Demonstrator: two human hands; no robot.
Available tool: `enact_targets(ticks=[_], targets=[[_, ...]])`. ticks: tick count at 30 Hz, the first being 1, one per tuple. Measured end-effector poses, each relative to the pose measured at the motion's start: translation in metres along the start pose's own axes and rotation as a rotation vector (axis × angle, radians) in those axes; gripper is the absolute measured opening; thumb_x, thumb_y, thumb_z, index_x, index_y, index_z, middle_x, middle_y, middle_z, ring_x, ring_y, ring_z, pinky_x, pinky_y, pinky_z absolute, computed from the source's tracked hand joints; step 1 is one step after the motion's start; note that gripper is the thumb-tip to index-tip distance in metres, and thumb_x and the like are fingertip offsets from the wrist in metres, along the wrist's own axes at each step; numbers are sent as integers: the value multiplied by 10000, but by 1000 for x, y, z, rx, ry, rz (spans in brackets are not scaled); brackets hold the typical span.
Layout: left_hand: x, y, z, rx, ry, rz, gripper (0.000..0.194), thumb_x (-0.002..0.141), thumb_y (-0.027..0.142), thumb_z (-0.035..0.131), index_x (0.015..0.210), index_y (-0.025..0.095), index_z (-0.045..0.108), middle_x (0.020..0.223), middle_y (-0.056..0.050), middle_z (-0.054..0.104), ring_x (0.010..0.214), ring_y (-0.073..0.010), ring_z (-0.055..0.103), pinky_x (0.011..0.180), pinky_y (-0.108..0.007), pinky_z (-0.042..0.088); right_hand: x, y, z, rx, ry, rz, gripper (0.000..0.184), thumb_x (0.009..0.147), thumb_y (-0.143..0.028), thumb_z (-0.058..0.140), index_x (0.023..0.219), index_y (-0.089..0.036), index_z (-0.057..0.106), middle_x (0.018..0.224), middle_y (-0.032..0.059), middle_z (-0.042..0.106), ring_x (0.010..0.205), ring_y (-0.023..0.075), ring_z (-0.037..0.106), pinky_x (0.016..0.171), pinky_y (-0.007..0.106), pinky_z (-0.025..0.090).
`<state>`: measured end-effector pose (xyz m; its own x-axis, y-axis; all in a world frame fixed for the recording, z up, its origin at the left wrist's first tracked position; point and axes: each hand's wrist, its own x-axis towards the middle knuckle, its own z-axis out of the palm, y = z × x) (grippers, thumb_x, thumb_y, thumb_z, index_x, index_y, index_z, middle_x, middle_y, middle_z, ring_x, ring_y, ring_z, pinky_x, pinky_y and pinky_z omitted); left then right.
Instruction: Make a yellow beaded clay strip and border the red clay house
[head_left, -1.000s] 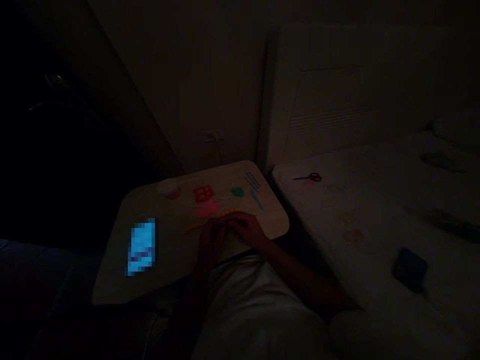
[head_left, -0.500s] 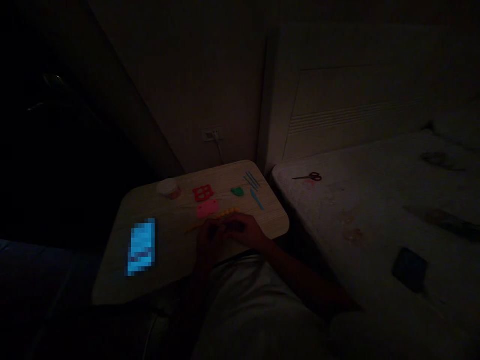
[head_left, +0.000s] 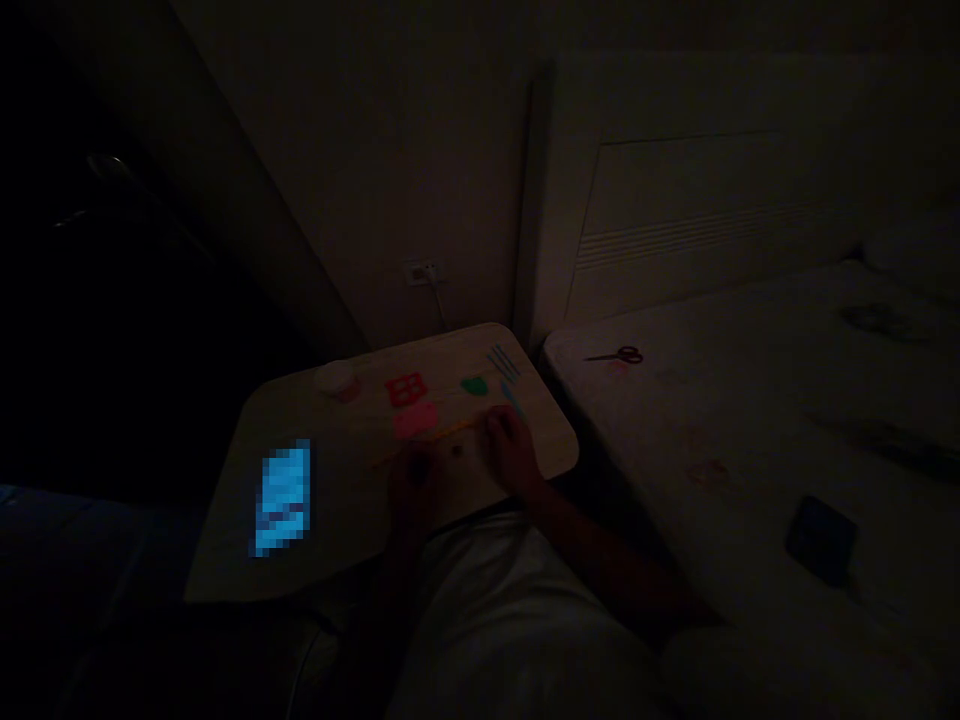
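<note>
In the dim head view, my left hand rests low over the table with its fingers curled; a dark patch shows in it, too dim to name. My right hand is apart from it, fingers bent together at the right end of a thin yellow-orange strip. Whether the fingers touch the strip I cannot tell. Between the hands a small dark lump lies on the table. Just beyond are a pink flat plate and a red mould with openings. A light-blue plastic knife lies past my right hand.
On the wooden table stand a pale-lidded tub, a green piece, several thin blue sticks and a glowing blurred blue screen. Scissors and a dark square object lie on the bed to the right.
My hands, close together before, have come apart. My right hand has shifted right and slightly up. A small dark lump now shows on the table between them.
</note>
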<state>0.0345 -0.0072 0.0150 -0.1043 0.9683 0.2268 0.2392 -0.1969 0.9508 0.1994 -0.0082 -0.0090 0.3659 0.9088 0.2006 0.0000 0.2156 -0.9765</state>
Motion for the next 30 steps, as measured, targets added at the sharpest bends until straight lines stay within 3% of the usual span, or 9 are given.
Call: enact_targets(ticks=[3, 7, 9, 13, 16, 21, 25, 30], targets=[[2, -3, -2, -9, 33, -36, 115, 652, 295, 620, 715, 202, 592, 666, 16, 601, 634, -150, 544, 601, -245, 451, 2, 0, -1, 25, 13, 21, 199, 937, -389, 543, 963, -208, 623, 760, 7, 635, 617, 148, 553, 577, 257, 461], [3, -3, -3, -27, 5, -37, 138, 653, 312, 643, 723, 204, 594, 678, 15, 600, 651, -153, 543, 610, -247, 450, 0, -8, -2, -54, -139, -91, 241, 941, -350, 554, 1071, -209, 700, 1024, 58, 733, 931, 192, 667, 852, 308, 524], [3, -1, -3, -39, 6, -36, 144, 650, 322, 643, 716, 204, 592, 674, 12, 600, 653, -157, 546, 615, -252, 458, -1, -12, -2, -54, -167, -100, 226, 935, -328, 564, 1044, -213, 725, 1043, 59, 748, 990, 198, 674, 912, 322, 518], [2, 0, -2, -23, -4, -51, 143, 658, 325, 642, 722, 205, 597, 681, 7, 610, 649, -158, 549, 604, -251, 458, -1, -13, 0, 20, -157, -12, 147, 841, -325, 680, 907, -203, 728, 892, 42, 757, 843, 188, 688, 771, 292, 547], [2, 1, -2, -22, -5, -58, 142, 660, 325, 641, 721, 206, 593, 677, 10, 608, 650, -157, 551, 607, -251, 460, -2, -11, 3, 72, -173, 67, 187, 759, -338, 762, 876, -197, 723, 832, 32, 755, 746, 176, 680, 672, 269, 545], [2, 3, -3, -10, -19, -51, 144, 670, 331, 651, 725, 206, 606, 675, 8, 611, 652, -159, 556, 608, -253, 462, -4, -9, 5, 63, -163, 100, 248, 708, -328, 815, 906, -197, 746, 914, 54, 779, 806, 191, 705, 728, 291, 584], [2, 2, -3, -20, -19, -47, 145, 676, 336, 645, 724, 205, 605, 671, 8, 617, 646, -159, 559, 608, -251, 463, -4, -9, 5, 132, -209, 91, 316, 768, -332, 760, 1057, -207, 741, 1027, 76, 785, 847, 201, 737, 776, 328, 615], [2, -1, -2, -33, -19, -56, 155, 683, 336, 663, 738, 202, 608, 705, 0, 631, 672, -158, 565, 632, -252, 467, -5, -7, 6, 167, -220, 151, 310, 743, -341, 770, 1019, -207, 724, 960, 60, 783, 779, 194, 735, 719, 318, 620]])
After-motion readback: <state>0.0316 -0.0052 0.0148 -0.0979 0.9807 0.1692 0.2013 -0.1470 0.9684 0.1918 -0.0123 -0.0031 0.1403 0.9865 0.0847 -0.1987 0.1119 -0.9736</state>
